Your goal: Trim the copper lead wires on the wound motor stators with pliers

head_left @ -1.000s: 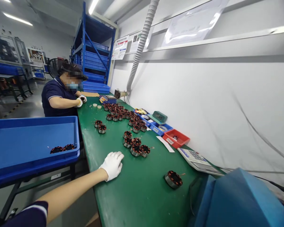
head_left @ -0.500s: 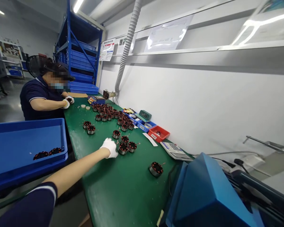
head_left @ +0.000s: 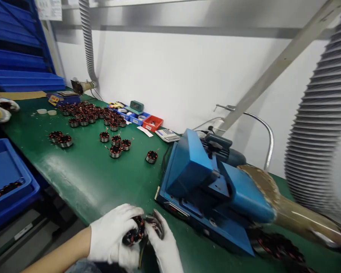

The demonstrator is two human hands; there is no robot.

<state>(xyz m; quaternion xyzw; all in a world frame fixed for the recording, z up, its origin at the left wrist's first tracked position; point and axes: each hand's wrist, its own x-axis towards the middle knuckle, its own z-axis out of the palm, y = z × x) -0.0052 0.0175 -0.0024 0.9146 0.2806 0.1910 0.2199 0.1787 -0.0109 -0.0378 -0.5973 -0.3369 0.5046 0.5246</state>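
Note:
My left hand [head_left: 113,235] in a white glove is closed around a wound copper stator [head_left: 134,235] at the near edge of the green table [head_left: 82,174]. My right hand [head_left: 163,244], also gloved with dirty fingertips, touches the same stator from the right. Both hands sit just in front of the blue machine [head_left: 207,185]. A single stator [head_left: 151,156] lies left of the machine, and a small cluster of stators [head_left: 115,144] lies beyond it.
Many more stators [head_left: 88,113] crowd the far table by small blue and red bins [head_left: 152,123] and a calculator [head_left: 167,134]. A blue tray [head_left: 5,182] stands at left. A co-worker's gloved hands [head_left: 0,109] are at far left. A ribbed hose [head_left: 318,125] hangs at right.
My left hand drew back from the stator cluster to the near edge with a stator in it. My right hand has come into view on it. The view swung right towards the blue machine.

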